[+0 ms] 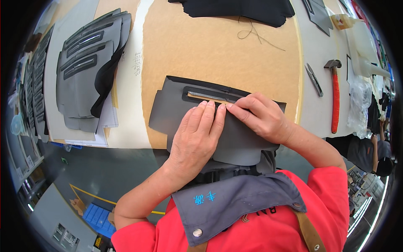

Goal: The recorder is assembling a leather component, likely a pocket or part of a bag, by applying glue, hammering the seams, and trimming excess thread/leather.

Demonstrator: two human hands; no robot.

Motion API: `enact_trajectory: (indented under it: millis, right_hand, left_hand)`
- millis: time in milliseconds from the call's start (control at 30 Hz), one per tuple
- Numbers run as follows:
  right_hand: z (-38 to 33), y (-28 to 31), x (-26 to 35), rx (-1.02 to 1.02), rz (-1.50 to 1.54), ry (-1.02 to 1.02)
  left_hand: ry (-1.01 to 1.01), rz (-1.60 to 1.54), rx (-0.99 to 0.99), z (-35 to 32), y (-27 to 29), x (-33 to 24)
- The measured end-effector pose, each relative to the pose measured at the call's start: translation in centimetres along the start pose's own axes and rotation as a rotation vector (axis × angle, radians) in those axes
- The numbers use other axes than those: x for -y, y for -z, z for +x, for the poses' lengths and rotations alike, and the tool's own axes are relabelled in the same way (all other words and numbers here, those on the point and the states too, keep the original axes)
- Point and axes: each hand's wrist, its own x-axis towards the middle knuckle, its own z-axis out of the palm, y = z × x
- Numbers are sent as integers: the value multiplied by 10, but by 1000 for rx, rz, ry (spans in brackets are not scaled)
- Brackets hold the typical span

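A dark grey panel [245, 145], leather-like, lies across the table's near edge, with its lower part hanging toward my lap. Near its top is a long slot with a black border [191, 99], and tan surface shows through part of the opening. My left hand [195, 134] rests flat on the panel, fingers stretched out, with the tips at the slot's lower edge. At the slot's right end my right hand [264, 117] is closed, thumb and forefinger pinching the border beside the left fingertips. Exactly what lies between those fingertips is hidden.
Similar grey panels [86, 86] are piled at the left. Black material [239, 10] and a loose thread [252, 33] lie at the far side. On the right are thread snips [313, 80], a red-handled hammer [334, 98], a plastic bottle [363, 42] and clear plastic wrap [359, 105].
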Motion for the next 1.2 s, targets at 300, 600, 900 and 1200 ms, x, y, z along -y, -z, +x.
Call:
enact_trajectory:
  millis: [300,600,900,1200]
  right_hand:
    - [-5,-2,-1,-16,11,-6]
    - [-12,2,3,2,43,-104]
    - [-13,7,-1,7,-8,-6]
    - [-26,6,-3,33,98,-190]
  left_hand:
    - [-9,23,-3,-1,-2,1]
    - [-22,10,-2,-2,-5,1]
    - [16,76,6,0,1,-9]
    - [20,76,3,2,-4,-17]
